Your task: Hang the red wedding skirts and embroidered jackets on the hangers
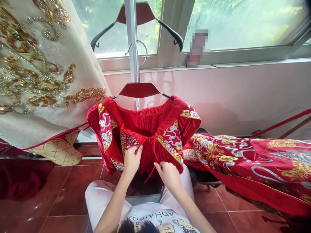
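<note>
A red garment (148, 129) with silver and gold embroidery hangs from a hanger (139, 90) with a red centre plate. Its neckline is gathered, and thin red ties (154, 149) dangle at the front. My left hand (132, 159) is closed on the edge of an embroidered front panel, left of the ties. Lower and to the right, my right hand (168, 173) has thumb and fingers pinched by a red tie, near the right panel's lower edge. The fingertips partly hide what each hand grips.
A second hanger (136, 13) is above, near a white upright pole (132, 42). White cloth with gold beading (48, 74) hangs at left. Red embroidered fabric (243, 158) lies across a dark chair (206, 178) at right. Behind are a pink wall (230, 97) and windows.
</note>
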`<state>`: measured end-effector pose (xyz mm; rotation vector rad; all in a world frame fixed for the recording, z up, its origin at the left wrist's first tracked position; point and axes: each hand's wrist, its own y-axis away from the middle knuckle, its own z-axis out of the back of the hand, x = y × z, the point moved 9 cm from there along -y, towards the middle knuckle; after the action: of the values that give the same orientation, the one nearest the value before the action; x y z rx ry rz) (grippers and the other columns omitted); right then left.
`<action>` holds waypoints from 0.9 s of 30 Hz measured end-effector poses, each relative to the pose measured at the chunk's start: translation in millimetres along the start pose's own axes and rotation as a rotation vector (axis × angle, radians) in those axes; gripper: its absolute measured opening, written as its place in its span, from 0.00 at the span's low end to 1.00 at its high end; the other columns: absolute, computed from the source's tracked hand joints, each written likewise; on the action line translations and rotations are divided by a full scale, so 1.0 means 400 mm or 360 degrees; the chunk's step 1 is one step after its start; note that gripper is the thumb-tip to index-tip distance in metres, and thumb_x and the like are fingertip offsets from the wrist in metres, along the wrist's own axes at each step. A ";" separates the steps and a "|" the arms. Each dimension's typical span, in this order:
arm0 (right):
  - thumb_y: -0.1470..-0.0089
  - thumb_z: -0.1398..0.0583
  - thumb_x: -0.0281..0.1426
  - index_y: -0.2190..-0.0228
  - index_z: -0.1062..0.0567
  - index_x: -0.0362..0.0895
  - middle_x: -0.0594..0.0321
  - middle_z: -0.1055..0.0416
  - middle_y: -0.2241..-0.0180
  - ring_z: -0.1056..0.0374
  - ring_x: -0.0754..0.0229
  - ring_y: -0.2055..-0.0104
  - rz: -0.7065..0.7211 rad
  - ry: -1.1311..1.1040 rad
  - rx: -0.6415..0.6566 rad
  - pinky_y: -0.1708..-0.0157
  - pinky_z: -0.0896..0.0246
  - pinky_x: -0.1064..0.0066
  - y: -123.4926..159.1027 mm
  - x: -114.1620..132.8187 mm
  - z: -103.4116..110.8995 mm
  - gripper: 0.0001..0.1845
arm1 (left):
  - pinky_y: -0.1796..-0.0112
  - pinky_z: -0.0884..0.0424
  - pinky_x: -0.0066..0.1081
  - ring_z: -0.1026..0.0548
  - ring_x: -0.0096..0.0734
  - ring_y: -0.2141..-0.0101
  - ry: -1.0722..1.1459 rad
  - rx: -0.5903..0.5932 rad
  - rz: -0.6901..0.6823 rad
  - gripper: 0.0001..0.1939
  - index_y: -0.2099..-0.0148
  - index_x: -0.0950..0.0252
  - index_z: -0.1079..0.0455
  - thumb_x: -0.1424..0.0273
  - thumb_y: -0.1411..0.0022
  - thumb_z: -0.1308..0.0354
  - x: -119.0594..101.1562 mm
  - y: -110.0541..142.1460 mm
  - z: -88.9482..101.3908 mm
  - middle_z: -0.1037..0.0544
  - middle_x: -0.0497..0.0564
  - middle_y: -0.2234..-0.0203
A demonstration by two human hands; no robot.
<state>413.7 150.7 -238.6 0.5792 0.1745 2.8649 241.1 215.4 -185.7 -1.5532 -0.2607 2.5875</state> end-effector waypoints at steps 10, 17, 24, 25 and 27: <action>0.37 0.48 0.33 0.53 0.25 0.41 0.51 0.22 0.67 0.25 0.52 0.68 0.0190 -0.0254 -0.0532 0.70 0.41 0.69 -0.067 0.168 0.192 0.17 | 0.68 0.35 0.27 0.28 0.28 0.73 0.0031 -0.0043 -0.0179 0.14 0.70 0.66 0.28 0.63 0.36 0.48 -0.061 0.024 0.009 0.25 0.49 0.75; 0.37 0.49 0.32 0.64 0.23 0.41 0.53 0.23 0.70 0.28 0.56 0.70 0.0170 -0.0487 -0.0641 0.71 0.46 0.71 -0.117 0.177 0.187 0.15 | 0.66 0.33 0.27 0.27 0.29 0.70 -0.0025 -0.0052 -0.0328 0.13 0.66 0.65 0.26 0.66 0.35 0.48 -0.085 0.047 0.032 0.23 0.50 0.72; 0.46 0.46 0.36 0.81 0.34 0.43 0.67 0.36 0.85 0.43 0.65 0.81 0.0294 -0.1603 -0.0448 0.77 0.50 0.73 -0.117 0.163 0.141 0.16 | 0.63 0.32 0.31 0.26 0.34 0.66 -0.0451 -0.0125 -0.0326 0.08 0.64 0.66 0.27 0.69 0.38 0.46 -0.077 0.013 0.001 0.23 0.54 0.68; 0.46 0.47 0.37 0.82 0.35 0.44 0.68 0.40 0.86 0.45 0.66 0.82 0.0296 -0.1754 -0.0346 0.78 0.52 0.73 -0.116 0.168 0.127 0.17 | 0.64 0.33 0.31 0.25 0.35 0.66 -0.0523 -0.0106 -0.0315 0.08 0.63 0.67 0.26 0.70 0.38 0.46 -0.074 0.001 -0.013 0.23 0.55 0.67; 0.47 0.47 0.38 0.84 0.37 0.44 0.71 0.45 0.88 0.50 0.67 0.84 0.0271 -0.1956 -0.0219 0.80 0.55 0.73 -0.112 0.175 0.108 0.18 | 0.67 0.34 0.30 0.26 0.34 0.69 -0.0627 -0.0052 -0.0308 0.10 0.66 0.67 0.26 0.72 0.37 0.48 -0.072 -0.021 -0.042 0.23 0.56 0.69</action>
<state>376.1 213.3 -180.3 2.1768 -0.2778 2.0894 269.5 220.0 -166.9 -0.9561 -0.4632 2.7179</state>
